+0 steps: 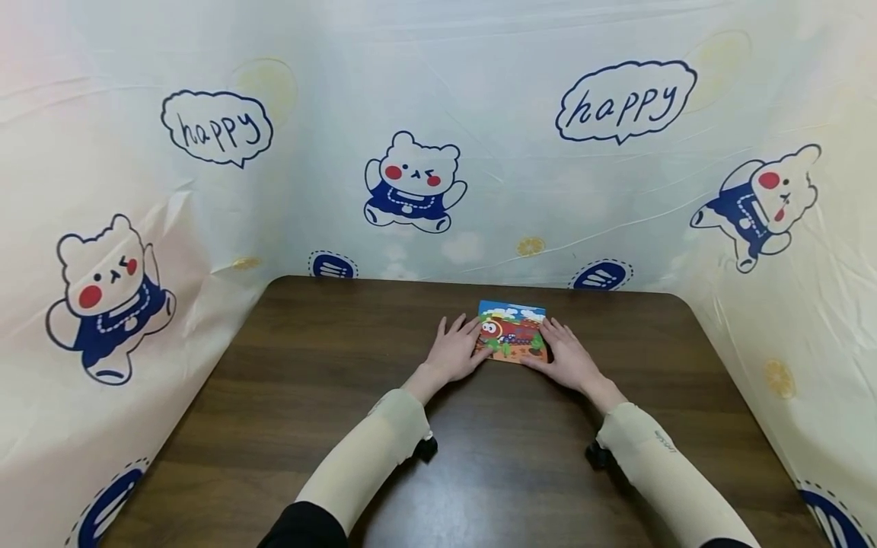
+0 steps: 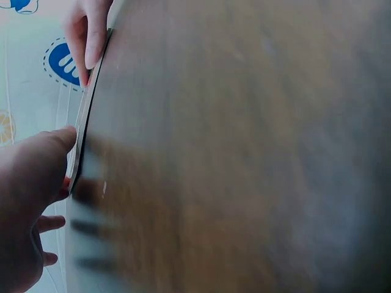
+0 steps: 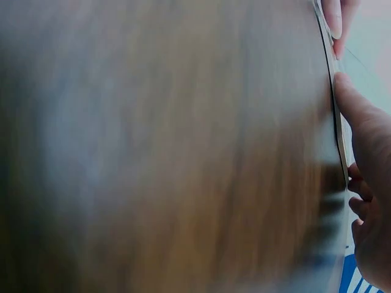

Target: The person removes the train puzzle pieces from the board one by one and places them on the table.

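Two speech bubbles (image 1: 217, 128) on the printed cloth (image 1: 507, 68) each read "happy" in dark blue handwriting. We also make out dark lettering on the right sleeve (image 1: 671, 479), too small to read.

The picture board (image 1: 512, 335) lies flat on the wooden table (image 1: 342, 350), near its far edge and slightly right of the middle. From the head view we see its longer side running left to right, nearly parallel to the table's far edge. Its blue-sky side points away from the person and its orange ground towards them; the red figure (image 1: 517, 332) on it has its white-eyed face at the left end. Both wrist views show us the board only as a thin edge.

Our left hand (image 1: 451, 355) touches the board's left side, fingers spread and fairly straight, with the thumb by the near left corner. Our right hand (image 1: 572, 364) mirrors it on the right side, fingers extended and the thumb along the near edge. We cannot tell how firmly either hand presses.
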A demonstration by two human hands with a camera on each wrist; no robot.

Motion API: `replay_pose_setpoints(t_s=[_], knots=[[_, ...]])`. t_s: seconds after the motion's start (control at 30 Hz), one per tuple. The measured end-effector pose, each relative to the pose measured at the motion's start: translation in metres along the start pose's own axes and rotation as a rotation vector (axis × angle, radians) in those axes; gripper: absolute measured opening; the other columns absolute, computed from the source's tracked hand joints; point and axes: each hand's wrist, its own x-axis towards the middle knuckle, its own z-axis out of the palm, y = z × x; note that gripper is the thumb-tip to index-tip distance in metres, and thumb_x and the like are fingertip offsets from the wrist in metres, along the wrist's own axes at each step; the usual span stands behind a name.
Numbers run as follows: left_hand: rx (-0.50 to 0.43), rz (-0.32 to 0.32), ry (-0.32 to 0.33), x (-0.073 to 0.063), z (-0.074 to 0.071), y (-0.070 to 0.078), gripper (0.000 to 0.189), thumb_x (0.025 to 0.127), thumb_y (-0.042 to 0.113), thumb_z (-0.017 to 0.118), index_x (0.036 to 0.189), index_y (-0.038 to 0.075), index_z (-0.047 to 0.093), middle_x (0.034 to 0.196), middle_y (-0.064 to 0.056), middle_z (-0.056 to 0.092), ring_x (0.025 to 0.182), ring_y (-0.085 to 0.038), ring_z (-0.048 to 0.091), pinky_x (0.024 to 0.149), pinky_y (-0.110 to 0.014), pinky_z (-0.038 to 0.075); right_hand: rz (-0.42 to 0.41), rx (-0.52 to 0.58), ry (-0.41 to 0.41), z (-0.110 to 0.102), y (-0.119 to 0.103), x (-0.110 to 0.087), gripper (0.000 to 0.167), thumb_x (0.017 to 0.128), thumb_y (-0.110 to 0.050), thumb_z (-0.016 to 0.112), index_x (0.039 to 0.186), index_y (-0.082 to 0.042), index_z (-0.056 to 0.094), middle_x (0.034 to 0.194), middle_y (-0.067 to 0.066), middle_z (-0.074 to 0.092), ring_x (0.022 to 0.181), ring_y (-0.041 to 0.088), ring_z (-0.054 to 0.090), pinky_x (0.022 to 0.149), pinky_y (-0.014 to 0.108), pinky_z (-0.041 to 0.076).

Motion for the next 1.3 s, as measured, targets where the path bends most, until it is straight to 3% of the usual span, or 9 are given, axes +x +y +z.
replay_pose_setpoints(t_s=[0.37, 0.87, 1.3], knots=[[-0.005, 0.004, 0.015, -0.005, 0.004, -0.011, 0.073, 0.114, 0.063, 0.044, 0.171, 0.018, 0.041, 0.181, -0.001, 0.035, 0.171, -0.032, 0.028, 0.137, -0.068, 0.019, -0.014, -0.015, 0.017, 0.004, -0.007, 0.003, 0.097, 0.101, -0.055, 0.075, 0.164, 0.011, 0.041, 0.174, 0.031, 0.036, 0.166, 0.050, 0.028, 0.137, 0.066, 0.021], [0.002, -0.042, 0.014, -0.024, -0.003, -0.032, 0.074, 0.113, 0.063, 0.046, 0.171, 0.016, 0.042, 0.181, -0.002, 0.036, 0.171, -0.034, 0.028, 0.137, -0.069, 0.019, -0.013, -0.009, -0.008, 0.016, -0.030, 0.016, 0.101, 0.100, -0.062, 0.074, 0.166, 0.007, 0.041, 0.175, 0.028, 0.037, 0.168, 0.047, 0.027, 0.138, 0.063, 0.020], [-0.065, -0.078, 0.022, -0.039, -0.017, -0.052, 0.075, 0.106, 0.064, 0.062, 0.163, 0.014, 0.055, 0.174, -0.006, 0.048, 0.167, -0.038, 0.035, 0.134, -0.074, 0.021, -0.043, -0.018, -0.025, 0.027, -0.052, 0.023, 0.101, 0.100, -0.061, 0.073, 0.167, 0.006, 0.039, 0.177, 0.026, 0.034, 0.170, 0.043, 0.026, 0.140, 0.058, 0.020]])
